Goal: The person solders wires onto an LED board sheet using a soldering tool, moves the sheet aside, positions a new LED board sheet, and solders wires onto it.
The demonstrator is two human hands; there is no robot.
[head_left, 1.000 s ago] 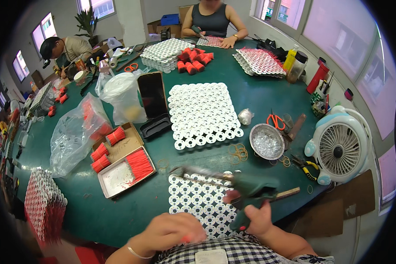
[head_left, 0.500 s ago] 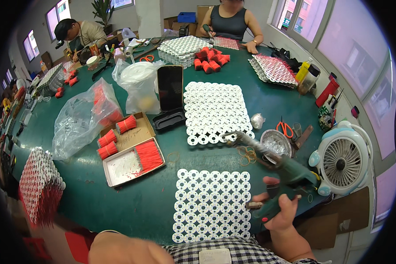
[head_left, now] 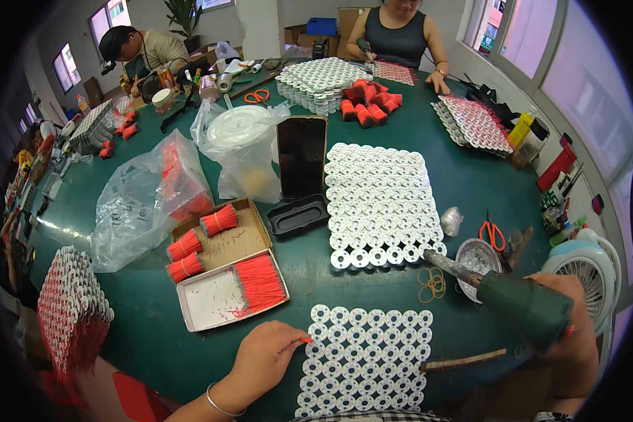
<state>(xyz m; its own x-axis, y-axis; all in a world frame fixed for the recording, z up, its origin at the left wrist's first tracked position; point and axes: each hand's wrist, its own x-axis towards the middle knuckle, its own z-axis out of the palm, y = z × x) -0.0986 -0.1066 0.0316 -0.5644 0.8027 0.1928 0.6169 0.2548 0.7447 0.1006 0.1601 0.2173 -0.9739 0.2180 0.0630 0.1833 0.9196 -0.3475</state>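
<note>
A panel of white round circuit boards (head_left: 366, 364), joined in rows, lies on the green table in front of me. My left hand (head_left: 264, 360) is beside its upper left edge, thumb and fingertips pinched on a short red wire (head_left: 307, 340). My right hand (head_left: 575, 320), partly hidden, is wrapped round a green soldering gun (head_left: 524, 304). The gun's metal tip points left, by the lower right corner of a stack of white round-board panels (head_left: 376, 204). Left of that stack, red wires (head_left: 261, 283) lie in an open shallow box (head_left: 205, 299), with tied bundles in its lid.
A metal bowl (head_left: 477, 264), orange-handled scissors (head_left: 496, 235), rubber bands (head_left: 432, 285) and a fan (head_left: 587, 271) stand right. A thin bar (head_left: 464, 360) lies beside the panel. Behind are a phone (head_left: 301, 158), a plastic bag (head_left: 144, 211) and two people working.
My left hand has come up from the lower edge to the panel's left side, with a red wire pinched. My right hand has moved the soldering gun rightward. The view has shifted.
</note>
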